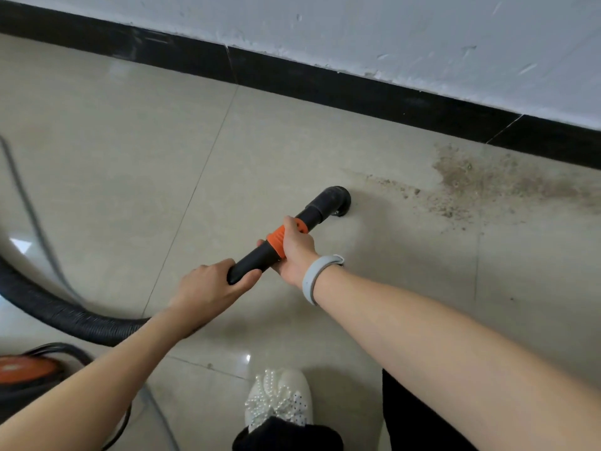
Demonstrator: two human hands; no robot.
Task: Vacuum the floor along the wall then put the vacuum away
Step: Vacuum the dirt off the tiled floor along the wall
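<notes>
Both hands, left hand [208, 284] and right hand [294, 252], grip the black, orange-collared vacuum wand [312, 216].

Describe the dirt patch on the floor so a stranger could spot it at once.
Follow the black baseboard under the white wall toward the right. Just below it, on the beige floor tiles, lies a brown, gritty dirt patch, right of the black vacuum nozzle. It is the only speckled, dull area; the surrounding tiles look smooth.

Your left hand [213, 284] covers the joint where the hose [65, 312] meets the wand [292, 234]. Left of the wand, the hose and the orange vacuum body [24, 369] run off the picture's edge. Below it, your shoe [279, 398] is half hidden by a trouser cuff [286, 434].
</notes>
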